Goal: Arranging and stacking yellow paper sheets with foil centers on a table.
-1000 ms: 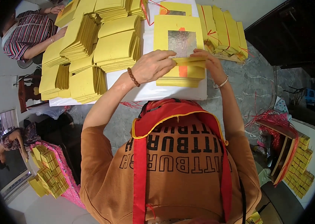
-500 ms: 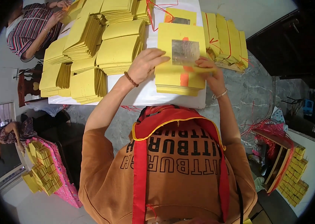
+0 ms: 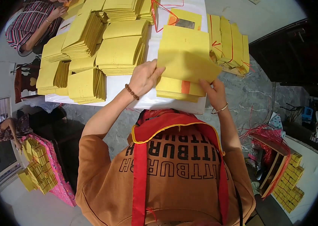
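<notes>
A plain yellow paper sheet (image 3: 185, 56) lies over a stack of yellow paper (image 3: 170, 88) at the table's near edge, its lower right corner lifted. At the sheet's left edge, my left hand (image 3: 145, 78) is closed with the fingers curled and the thumb along the paper. My right hand (image 3: 214, 92) pinches the raised lower right corner. Below the sheet, an orange stripe shows on the stack. Whatever lies under the sheet's middle is hidden.
Bundles of folded yellow paper (image 3: 119, 51) crowd the table's left half. Red string (image 3: 158, 19) and a foil-marked yellow sheet (image 3: 184, 23) lie beyond my stack. Tied yellow bundles (image 3: 226, 41) stand to the right. A person in a striped top (image 3: 31, 28) works at far left.
The silver foil square and the orange stripe over it are now covered by plain yellow paper. My right hand has moved lower with the lifted corner; my left hand has dropped slightly.
</notes>
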Available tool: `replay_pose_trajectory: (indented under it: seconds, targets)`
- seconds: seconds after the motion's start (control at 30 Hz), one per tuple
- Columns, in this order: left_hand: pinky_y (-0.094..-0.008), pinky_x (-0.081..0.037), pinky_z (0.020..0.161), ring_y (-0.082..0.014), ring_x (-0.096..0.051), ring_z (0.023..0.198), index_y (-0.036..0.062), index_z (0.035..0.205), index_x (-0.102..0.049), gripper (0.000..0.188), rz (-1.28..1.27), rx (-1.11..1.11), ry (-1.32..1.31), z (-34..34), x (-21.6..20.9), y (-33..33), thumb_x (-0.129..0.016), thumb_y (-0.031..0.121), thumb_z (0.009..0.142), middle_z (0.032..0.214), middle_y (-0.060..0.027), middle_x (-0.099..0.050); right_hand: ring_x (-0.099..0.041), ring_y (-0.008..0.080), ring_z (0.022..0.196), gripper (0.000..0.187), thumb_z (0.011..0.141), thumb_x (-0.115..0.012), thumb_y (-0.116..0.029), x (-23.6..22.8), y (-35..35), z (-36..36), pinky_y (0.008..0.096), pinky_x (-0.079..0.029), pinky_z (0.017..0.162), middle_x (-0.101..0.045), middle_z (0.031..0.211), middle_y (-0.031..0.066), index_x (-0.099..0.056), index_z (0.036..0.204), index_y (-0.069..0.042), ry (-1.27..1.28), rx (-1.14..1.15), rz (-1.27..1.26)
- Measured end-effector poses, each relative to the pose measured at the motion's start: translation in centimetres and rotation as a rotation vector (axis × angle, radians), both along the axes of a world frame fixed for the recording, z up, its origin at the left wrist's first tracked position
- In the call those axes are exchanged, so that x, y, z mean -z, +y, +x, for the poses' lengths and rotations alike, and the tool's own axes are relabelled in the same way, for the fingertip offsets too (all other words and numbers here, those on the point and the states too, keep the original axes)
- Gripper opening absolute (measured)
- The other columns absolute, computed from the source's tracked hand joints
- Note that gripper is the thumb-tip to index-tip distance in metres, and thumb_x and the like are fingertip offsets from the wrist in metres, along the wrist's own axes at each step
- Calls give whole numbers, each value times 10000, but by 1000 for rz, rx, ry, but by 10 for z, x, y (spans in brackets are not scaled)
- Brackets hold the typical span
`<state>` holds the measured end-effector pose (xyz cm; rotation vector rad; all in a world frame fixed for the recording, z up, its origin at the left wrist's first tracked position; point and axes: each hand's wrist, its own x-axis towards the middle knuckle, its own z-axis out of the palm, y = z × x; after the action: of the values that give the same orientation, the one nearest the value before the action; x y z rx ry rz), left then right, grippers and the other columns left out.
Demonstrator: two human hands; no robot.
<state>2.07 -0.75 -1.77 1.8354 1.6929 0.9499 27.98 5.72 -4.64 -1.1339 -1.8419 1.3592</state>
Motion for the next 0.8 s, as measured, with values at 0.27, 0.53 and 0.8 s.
replay_pose_trajectory:
  seconds: [0.27, 0.53, 0.8]
  targets:
    - [-436, -420, 603, -395, -565, 691, -20, 799, -507, 286, -267, -144, -117, -6, 13, 33, -534, 256, 866, 713, -248, -570, -595, 128, 715, 481, 813, -654, -180, -9, 2, -37, 258, -463, 658, -670, 840, 65, -483, 1239, -35, 207, 309, 72]
    - [-356, -429, 600, -239, -553, 625, -22, 923, -572, 282, -475, -119, -396, -13, 23, 41, -526, 253, 881, 670, -165, -569, -424, 112, 502, 534, 763, -689, -200, 2, 18, -29, 279, -387, 489, -632, 739, 108, -520, 1266, -141, -70, 245, 71]
    - [-377, -397, 554, -265, -501, 550, -18, 800, -489, 321, -317, -128, -342, -11, 33, 26, -524, 285, 898, 591, -157, -494, -459, 184, 484, 366, 789, -660, -195, 1, 7, -33, 291, -411, 507, -644, 835, 137, -605, 1144, -127, -123, 285, 459]
